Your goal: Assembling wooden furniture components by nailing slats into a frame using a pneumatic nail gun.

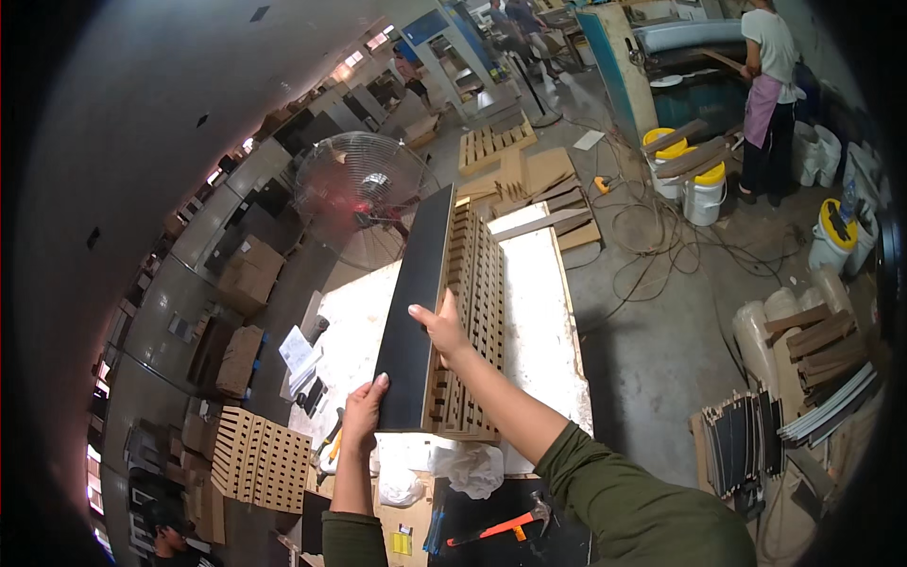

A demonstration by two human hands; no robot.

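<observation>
Above a white worktable (539,283) I hold a long wooden piece tilted on its side. It has a smooth black board (414,283) along one face and a light wood lattice with rows of square slots (477,283) along the other. My left hand (362,411) grips the near left edge of the board, its thumb on the black face and its fingers hidden beneath. Further up, my right hand (442,331) clasps the edge where board and lattice meet, thumb on the black face.
Near the front lie an orange-handled hammer (501,527), crumpled white wrapping (472,470) and pliers (331,435). Another slotted wooden panel (263,460) is at the left. A large fan (364,189) stands beyond the table, cables (652,236) trail over the floor, and a person (770,94) works far right.
</observation>
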